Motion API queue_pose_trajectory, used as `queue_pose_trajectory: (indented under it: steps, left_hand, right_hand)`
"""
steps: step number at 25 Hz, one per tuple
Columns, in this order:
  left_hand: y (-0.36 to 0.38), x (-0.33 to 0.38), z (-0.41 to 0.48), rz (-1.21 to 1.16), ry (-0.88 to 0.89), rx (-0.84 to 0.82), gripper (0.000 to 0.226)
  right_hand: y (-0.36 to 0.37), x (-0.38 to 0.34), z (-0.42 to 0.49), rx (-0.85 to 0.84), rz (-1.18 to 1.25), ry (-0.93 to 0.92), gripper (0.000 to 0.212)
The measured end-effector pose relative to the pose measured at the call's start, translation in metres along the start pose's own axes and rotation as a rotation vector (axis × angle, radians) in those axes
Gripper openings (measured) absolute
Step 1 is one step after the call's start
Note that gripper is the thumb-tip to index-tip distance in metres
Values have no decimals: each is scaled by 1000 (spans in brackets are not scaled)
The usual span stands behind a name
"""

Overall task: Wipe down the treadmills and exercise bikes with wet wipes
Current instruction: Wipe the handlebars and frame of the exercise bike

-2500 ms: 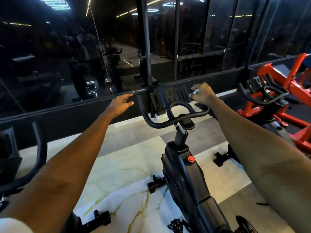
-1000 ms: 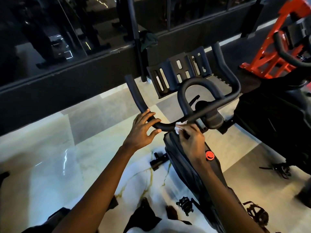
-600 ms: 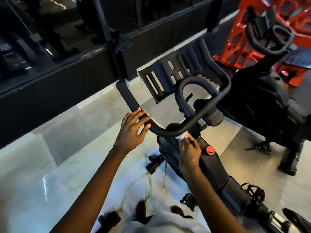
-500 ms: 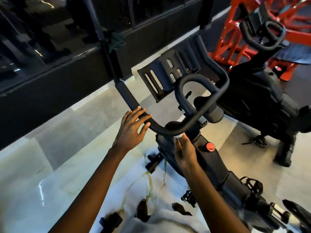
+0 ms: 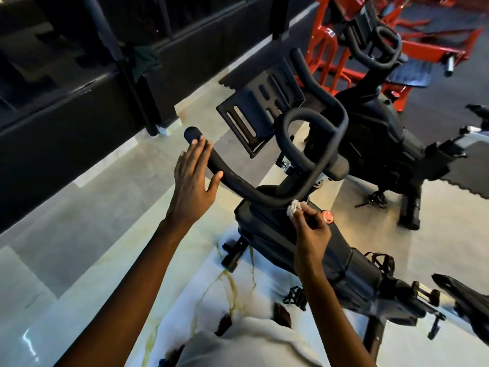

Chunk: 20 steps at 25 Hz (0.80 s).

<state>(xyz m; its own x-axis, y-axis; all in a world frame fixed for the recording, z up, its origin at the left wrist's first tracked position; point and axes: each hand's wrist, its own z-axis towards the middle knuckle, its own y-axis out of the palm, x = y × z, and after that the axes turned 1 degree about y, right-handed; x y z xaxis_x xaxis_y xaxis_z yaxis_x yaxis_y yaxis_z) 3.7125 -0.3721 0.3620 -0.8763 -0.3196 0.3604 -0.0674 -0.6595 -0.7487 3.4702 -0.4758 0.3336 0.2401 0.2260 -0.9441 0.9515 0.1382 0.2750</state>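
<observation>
A black exercise bike (image 5: 352, 263) stands in front of me, its curved black handlebar (image 5: 267, 193) at mid-frame. My left hand (image 5: 191, 178) rests with straight fingers on the handlebar's left arm, near its rounded end. My right hand (image 5: 312, 229) pinches a crumpled white wet wipe (image 5: 293, 207) and presses it against the underside of the handlebar's centre, just above the frame. A red knob (image 5: 328, 216) sits on the frame right beside that hand. A slotted black tablet holder (image 5: 260, 108) stands behind the handlebar.
A second black bike (image 5: 381, 133) stands to the right, with red gym frames (image 5: 330, 41) behind it. A dark glass wall with a black sill (image 5: 66, 102) runs along the left. The floor (image 5: 92, 247) is pale marble tile. My feet show at the bottom.
My left hand has slid up the handlebar's left arm toward its end. My right hand has shifted a little right under the handlebar centre, and the wipe shows again. The view has tilted.
</observation>
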Motion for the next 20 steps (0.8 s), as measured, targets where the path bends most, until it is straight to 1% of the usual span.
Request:
queue_pose_trajectory:
  steps: [2, 3, 4, 5, 6, 8, 11, 14, 17, 20]
  left_hand:
    - [-4, -4, 8, -17, -36, 9, 71]
    - [-7, -7, 11, -30, -57, 8, 74]
    - [-9, -10, 15, -46, -74, 1, 76]
    - [-11, -13, 18, -65, -81, -9, 77]
    - [-14, -16, 20, -79, -78, -15, 78]
    - [-18, -22, 23, -103, -44, -2, 73]
    - [-23, -29, 27, -191, -17, 65, 55]
    - [-29, -34, 34, -321, -12, 189, 35]
    - [-34, -33, 40, -351, -16, 232, 29]
    - [-37, -32, 40, -359, -24, 225, 29]
  right_hand:
    - [1, -1, -4, -104, -317, -327, 15]
    - [4, -2, -6, -179, -467, -449, 18]
    - [8, -4, -7, -231, -617, -532, 23]
    - [11, -5, -8, -248, -746, -583, 28]
    - [14, -7, -8, -239, -832, -608, 31]
    - [20, -11, -9, -213, -890, -614, 31]
    - [46, -22, -12, -310, -897, -579, 26]
    - [93, -27, -9, -366, -872, -550, 24]
    - [118, -26, -8, -401, -879, -575, 20]
    - [97, -30, -8, -474, -941, -554, 25]
